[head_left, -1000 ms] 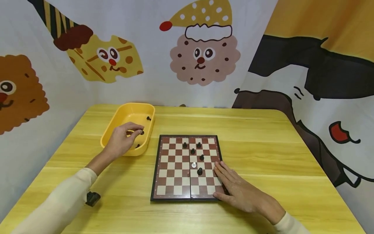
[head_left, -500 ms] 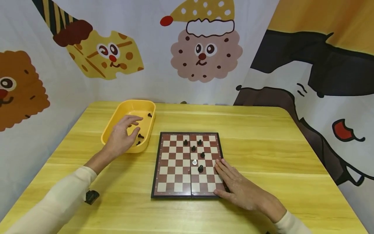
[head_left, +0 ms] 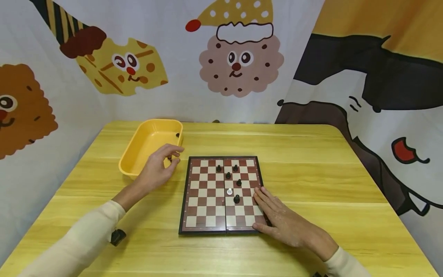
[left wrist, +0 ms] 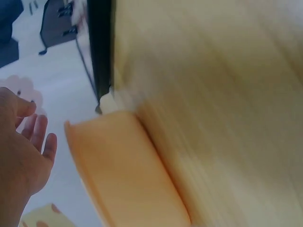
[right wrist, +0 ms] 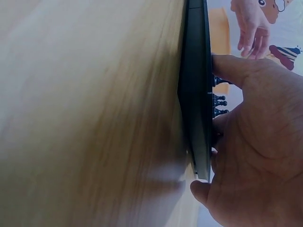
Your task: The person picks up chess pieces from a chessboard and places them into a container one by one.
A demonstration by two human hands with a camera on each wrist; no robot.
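Tight cluster of pieces at risk of being toppled

At the left, the yellow tray (head_left: 138, 148) is overlapped by the left hand (head_left: 157, 168), whose thumb and fingertips are held apart; in the gap a dark piece (head_left: 169, 158) is seen, apparently lying in the tray. If the rim were caught by the wrist, the tray could be dragged. In the middle, five black pieces (head_left: 228, 175) and one white piece (head_left: 230, 191) are stood on the chessboard (head_left: 206, 201); neighbours could be knocked over by low fingers. At the right, the right hand (head_left: 282, 221) is rested on the board's edge, fingers nearly straight, thumb apart; the board could be shifted by uneven pressure.

Around these, a black device (head_left: 117, 237) is seen at the left sleeve (head_left: 77, 242), and a cartoon cloth (head_left: 180, 100) is hung behind the bench (head_left: 311, 169). The tray's interior is partly hidden by the left hand; the white piece is closely flanked by two black ones.
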